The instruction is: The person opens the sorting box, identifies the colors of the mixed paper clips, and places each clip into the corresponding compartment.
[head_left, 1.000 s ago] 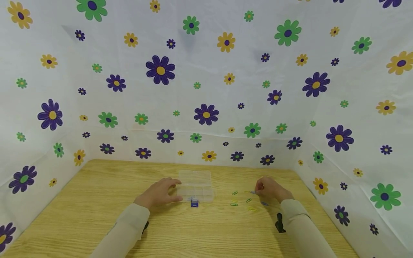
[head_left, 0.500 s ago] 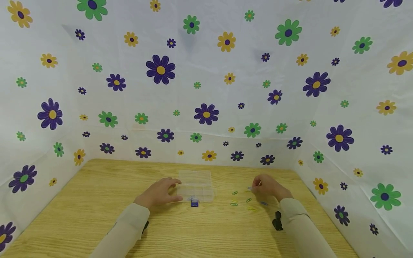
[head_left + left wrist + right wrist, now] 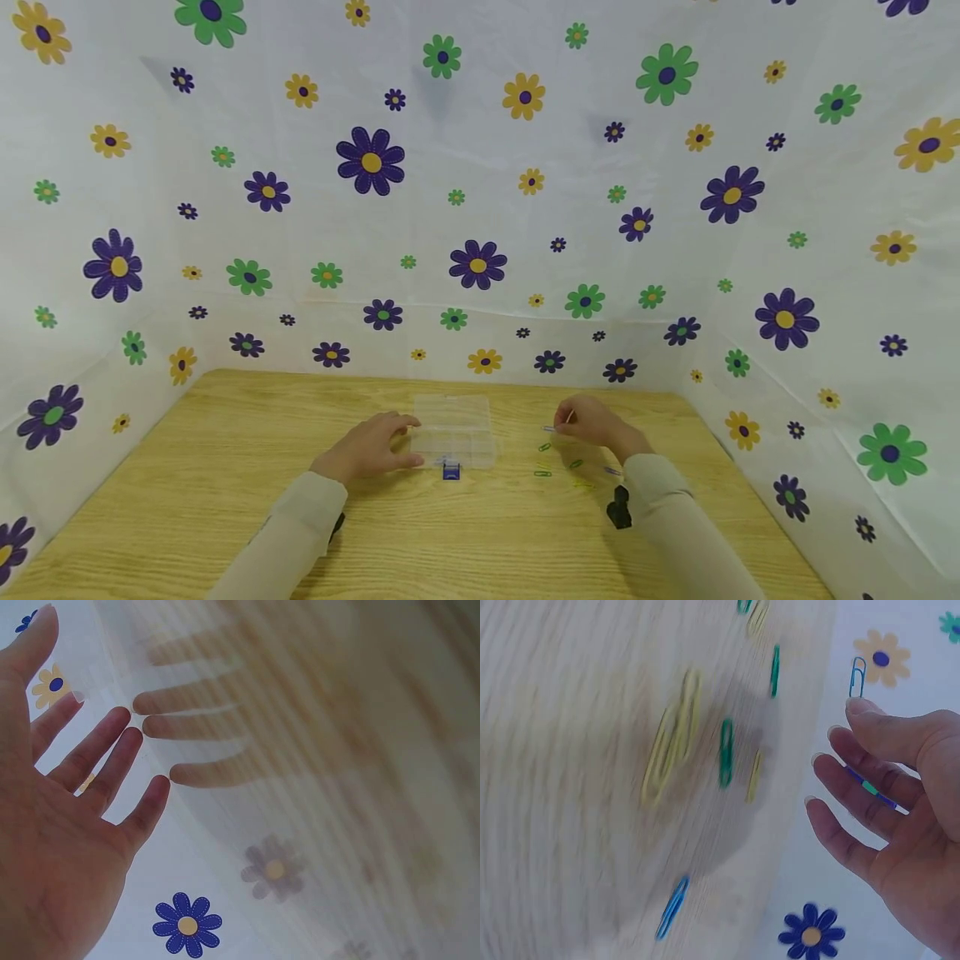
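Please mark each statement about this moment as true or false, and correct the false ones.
1. The right hand pinches a blue paper clip. True.
2. The left hand holds a paper clip. False: it rests with straight fingers beside the clear plastic box and holds nothing.
3. Loose green and yellow paper clips lie on the wooden table. True.
4. The clear plastic box stands on the right of the right hand. False: it lies to its left, between the two hands.
5. All loose paper clips are red. False: none is red.
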A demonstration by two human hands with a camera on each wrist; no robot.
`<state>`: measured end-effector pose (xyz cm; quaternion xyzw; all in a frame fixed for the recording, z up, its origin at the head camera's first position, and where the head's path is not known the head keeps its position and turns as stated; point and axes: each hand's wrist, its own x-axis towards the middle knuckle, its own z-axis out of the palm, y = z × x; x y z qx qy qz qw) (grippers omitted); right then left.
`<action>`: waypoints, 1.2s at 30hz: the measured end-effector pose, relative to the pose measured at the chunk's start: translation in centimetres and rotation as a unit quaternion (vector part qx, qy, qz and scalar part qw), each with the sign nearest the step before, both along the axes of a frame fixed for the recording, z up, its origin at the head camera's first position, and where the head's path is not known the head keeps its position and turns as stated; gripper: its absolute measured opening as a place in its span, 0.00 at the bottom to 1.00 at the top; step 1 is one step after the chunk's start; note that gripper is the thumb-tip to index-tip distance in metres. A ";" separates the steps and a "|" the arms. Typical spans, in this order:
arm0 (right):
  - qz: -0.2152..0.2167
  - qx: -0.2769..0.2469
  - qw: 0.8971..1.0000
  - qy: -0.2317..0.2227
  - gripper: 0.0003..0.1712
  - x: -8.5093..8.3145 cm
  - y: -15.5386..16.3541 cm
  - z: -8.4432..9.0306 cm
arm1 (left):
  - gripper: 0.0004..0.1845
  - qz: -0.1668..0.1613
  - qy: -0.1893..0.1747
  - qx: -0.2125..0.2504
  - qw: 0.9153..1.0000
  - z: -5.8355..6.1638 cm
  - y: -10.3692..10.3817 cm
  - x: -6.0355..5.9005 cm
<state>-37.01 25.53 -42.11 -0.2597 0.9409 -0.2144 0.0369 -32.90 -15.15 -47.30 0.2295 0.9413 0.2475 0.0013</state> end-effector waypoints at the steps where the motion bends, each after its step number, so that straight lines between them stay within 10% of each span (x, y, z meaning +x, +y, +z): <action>1: -0.001 0.000 1.000 -0.002 0.05 0.0 -0.4 0.0 | 0.38 0.001 -0.001 0.000 1.000 0.0 0.0 0.0; 36: 0.037 -0.013 0.999 -0.030 0.05 0.5 -7.0 1.2 | 0.38 0.010 -0.003 -0.003 1.000 -0.2 0.1 0.0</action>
